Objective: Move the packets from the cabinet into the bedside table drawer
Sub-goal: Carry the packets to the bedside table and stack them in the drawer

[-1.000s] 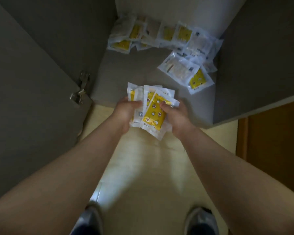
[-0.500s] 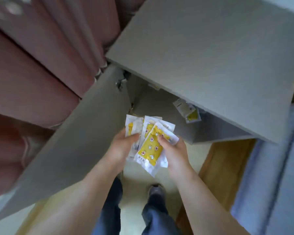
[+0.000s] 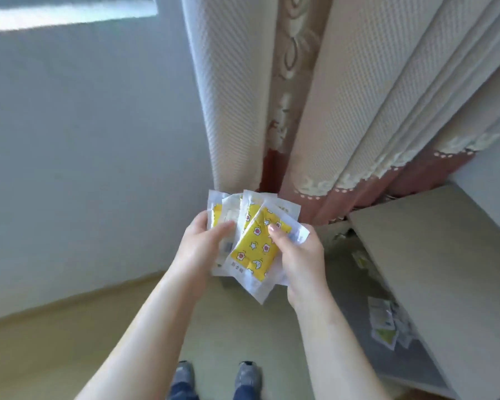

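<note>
Left hand (image 3: 202,246) grips fanned packets (image 3: 253,254) at their left edge. Right hand (image 3: 299,256) clasps the same fan, thumb on front packet. Curtain (image 3: 358,111) behind. Far right: grey cabinet (image 3: 433,255), loose packets (image 3: 383,319) inside.

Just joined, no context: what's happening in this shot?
A person stands holding a fanned bunch of packets in front of them. The left hand grips it from one side and the right hand from the other, thumb on the yellow top packet. Some loose packets lie inside the open cabinet to the right. A curtain hangs ahead. The bedside table drawer is not in view.
</note>
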Demonstrator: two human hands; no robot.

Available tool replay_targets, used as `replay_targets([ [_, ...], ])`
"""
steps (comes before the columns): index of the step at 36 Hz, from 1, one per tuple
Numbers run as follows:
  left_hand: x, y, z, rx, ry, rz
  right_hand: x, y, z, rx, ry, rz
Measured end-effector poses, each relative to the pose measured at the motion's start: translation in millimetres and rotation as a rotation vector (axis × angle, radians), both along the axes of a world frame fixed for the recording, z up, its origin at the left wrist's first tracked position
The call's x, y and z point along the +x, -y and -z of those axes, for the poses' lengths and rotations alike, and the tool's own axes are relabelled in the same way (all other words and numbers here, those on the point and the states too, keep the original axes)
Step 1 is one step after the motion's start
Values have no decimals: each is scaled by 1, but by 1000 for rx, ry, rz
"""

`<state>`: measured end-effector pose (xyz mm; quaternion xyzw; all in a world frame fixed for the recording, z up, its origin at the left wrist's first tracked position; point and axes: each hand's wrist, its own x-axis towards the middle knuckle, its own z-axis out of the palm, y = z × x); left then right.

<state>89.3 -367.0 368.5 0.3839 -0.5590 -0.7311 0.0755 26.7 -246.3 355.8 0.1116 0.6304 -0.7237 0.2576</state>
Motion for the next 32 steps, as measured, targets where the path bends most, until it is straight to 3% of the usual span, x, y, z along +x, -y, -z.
replay_targets([
  [13, 209, 146, -79, 4, -238, -543, 155, 202, -78, -118, -122, -535],
  [27, 511, 270, -132, -220, -429, -1112, 448, 408, -129, -191, -317, -1087],
  [32, 586, 294, -129, -197, -493, -1311, 536, 450, -126, -194, -337, -1276],
])
